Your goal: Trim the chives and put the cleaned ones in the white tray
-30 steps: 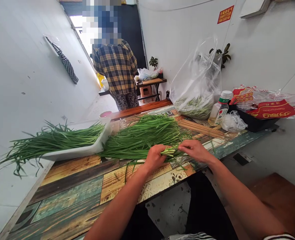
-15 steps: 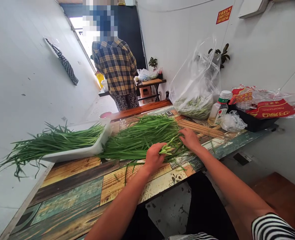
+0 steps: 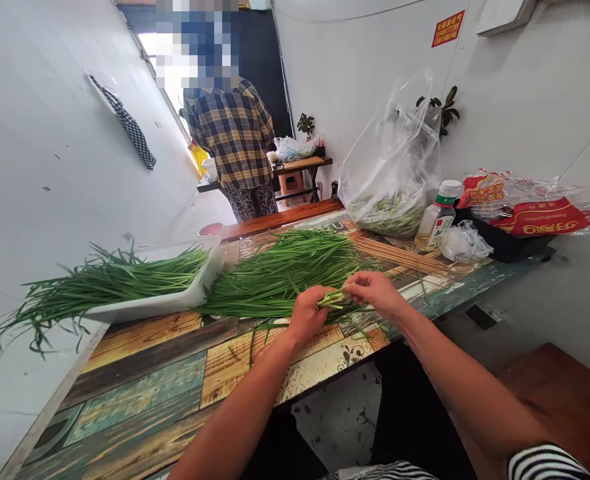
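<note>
My left hand (image 3: 309, 312) is closed around a small bunch of garlic chives (image 3: 331, 299), their pale stem ends poking out to the right. At those ends, the fingers of my right hand (image 3: 372, 291) are pinched together on the chives. Behind both hands a large heap of garlic chives (image 3: 279, 270) lies spread over the table. More long chives (image 3: 125, 280) fill a white tray (image 3: 195, 293) on the left, their leaf tips hanging over its side.
The wood-patterned table (image 3: 139, 373) carries loose leaf scraps near its front edge. To the right stand a clear plastic bag of greens (image 3: 389, 207), a bottle (image 3: 437, 217), a crumpled bag (image 3: 465, 241) and red packaging (image 3: 539, 217). A person in a plaid shirt (image 3: 235, 137) stands beyond.
My right hand has moved left from the heap's stem side to the bunch, its fingers coming together at the stem ends. My left hand stays in place with the bunch.
</note>
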`<state>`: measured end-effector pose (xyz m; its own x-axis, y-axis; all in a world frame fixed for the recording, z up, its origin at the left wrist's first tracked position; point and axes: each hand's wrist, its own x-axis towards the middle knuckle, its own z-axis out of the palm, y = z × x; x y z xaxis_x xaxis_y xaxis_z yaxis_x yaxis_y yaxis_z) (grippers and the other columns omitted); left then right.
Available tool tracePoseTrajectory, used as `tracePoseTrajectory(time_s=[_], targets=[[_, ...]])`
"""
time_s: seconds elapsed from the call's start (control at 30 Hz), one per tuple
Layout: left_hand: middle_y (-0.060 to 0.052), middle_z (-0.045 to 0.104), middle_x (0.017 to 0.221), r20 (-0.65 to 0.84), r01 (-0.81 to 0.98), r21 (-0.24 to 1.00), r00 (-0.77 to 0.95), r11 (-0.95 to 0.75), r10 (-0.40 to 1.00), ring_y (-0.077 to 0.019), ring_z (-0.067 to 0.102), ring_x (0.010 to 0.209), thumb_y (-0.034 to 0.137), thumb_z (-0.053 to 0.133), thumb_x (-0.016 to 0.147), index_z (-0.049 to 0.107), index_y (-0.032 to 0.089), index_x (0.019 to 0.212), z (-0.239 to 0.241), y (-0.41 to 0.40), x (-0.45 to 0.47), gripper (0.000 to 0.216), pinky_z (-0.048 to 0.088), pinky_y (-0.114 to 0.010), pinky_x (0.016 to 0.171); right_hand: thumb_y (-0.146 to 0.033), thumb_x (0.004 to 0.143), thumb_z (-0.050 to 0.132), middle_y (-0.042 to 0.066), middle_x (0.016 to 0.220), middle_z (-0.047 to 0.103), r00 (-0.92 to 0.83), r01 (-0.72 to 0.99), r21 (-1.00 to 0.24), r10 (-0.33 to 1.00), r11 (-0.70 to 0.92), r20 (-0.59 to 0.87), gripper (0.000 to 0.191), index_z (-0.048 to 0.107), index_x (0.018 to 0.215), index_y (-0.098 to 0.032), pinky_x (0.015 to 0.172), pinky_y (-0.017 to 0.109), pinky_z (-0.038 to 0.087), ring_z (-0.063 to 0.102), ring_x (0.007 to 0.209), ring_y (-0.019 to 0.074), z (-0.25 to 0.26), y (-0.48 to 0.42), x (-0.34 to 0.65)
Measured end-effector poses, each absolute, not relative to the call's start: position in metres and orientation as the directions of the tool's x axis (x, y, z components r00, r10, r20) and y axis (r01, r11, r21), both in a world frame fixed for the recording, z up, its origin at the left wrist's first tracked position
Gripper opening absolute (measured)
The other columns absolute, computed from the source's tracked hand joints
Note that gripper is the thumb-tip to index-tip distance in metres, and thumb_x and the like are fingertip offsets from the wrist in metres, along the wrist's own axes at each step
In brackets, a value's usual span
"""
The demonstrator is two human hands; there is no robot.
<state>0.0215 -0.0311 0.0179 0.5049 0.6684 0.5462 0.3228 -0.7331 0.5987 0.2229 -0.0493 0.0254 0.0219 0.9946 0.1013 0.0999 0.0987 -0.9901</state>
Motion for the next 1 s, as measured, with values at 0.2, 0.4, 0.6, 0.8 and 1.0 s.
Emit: tracePoseTrajectory(time_s=[0.2, 0.4, 0.6, 0.8, 1.0], targets=[[-0.003, 0.07, 0.09, 0.602, 0.339, 0.612, 0.387, -0.715, 0.698, -0.0155, 0.063, 0.084, 0.007, 0.052, 0.077, 0.067, 0.019, 0.091, 0.008, -0.025, 0.022, 0.024, 0.048, -0.025, 0.077, -0.034, 0.072, 0.065, 0.003, 0.068, 0.066, 0.253, 0.576, -0.809, 0.916, 0.117, 0.312, 0.015, 0.067, 0.07, -0.019, 0.062, 0.029, 0.045, 0.06, 0.065, 0.0171, 0.024, -0.022, 0.263], [-0.001, 0.066, 0.087, 0.538, 0.381, 0.681, 0.319, -0.625, 0.781, -0.0142, 0.062, 0.078, 0.013, 0.05, 0.08, 0.06, 0.019, 0.097, 0.007, -0.026, 0.023, 0.02, 0.047, -0.024, 0.073, -0.022, 0.074, 0.062, 0.008, 0.084, 0.069, 0.149, 0.823, -0.562, 0.919, 0.089, 0.365, 0.012, 0.068, 0.081, -0.015, 0.072, 0.029, 0.044, 0.061, 0.078, 0.0188, 0.007, -0.008, 0.255], [0.0, 0.064, 0.084, 0.529, 0.424, 0.664, 0.316, -0.616, 0.788, -0.0129, 0.058, 0.076, 0.015, 0.051, 0.08, 0.058, 0.02, 0.095, 0.012, -0.029, 0.023, 0.017, 0.044, -0.023, 0.072, -0.025, 0.075, 0.056, 0.001, 0.072, 0.066, 0.073, 0.708, -0.674, 0.926, 0.213, 0.37, 0.011, 0.064, 0.077, -0.018, 0.061, 0.024, 0.041, 0.055, 0.062, 0.0134, 0.022, -0.022, 0.254], [0.001, 0.064, 0.084, 0.538, 0.417, 0.665, 0.309, -0.62, 0.784, -0.0126, 0.058, 0.075, 0.013, 0.05, 0.079, 0.058, 0.02, 0.093, 0.014, -0.03, 0.024, 0.018, 0.043, -0.023, 0.072, -0.033, 0.079, 0.055, 0.004, 0.077, 0.062, -0.025, 0.716, -0.613, 0.89, 0.335, 0.456, 0.019, 0.062, 0.069, -0.018, 0.067, 0.028, 0.04, 0.056, 0.073, 0.0165, 0.031, -0.026, 0.247], [-0.002, 0.063, 0.092, 0.564, 0.431, 0.625, 0.328, -0.651, 0.758, -0.0162, 0.056, 0.087, 0.007, 0.049, 0.074, 0.057, 0.019, 0.097, 0.012, -0.031, 0.022, 0.027, 0.044, -0.027, 0.08, -0.041, 0.079, 0.059, 0.003, 0.07, 0.061, 0.103, 0.621, -0.722, 0.881, 0.306, 0.462, 0.026, 0.059, 0.064, -0.02, 0.058, 0.027, 0.04, 0.055, 0.064, 0.0151, 0.038, -0.063, 0.228]])
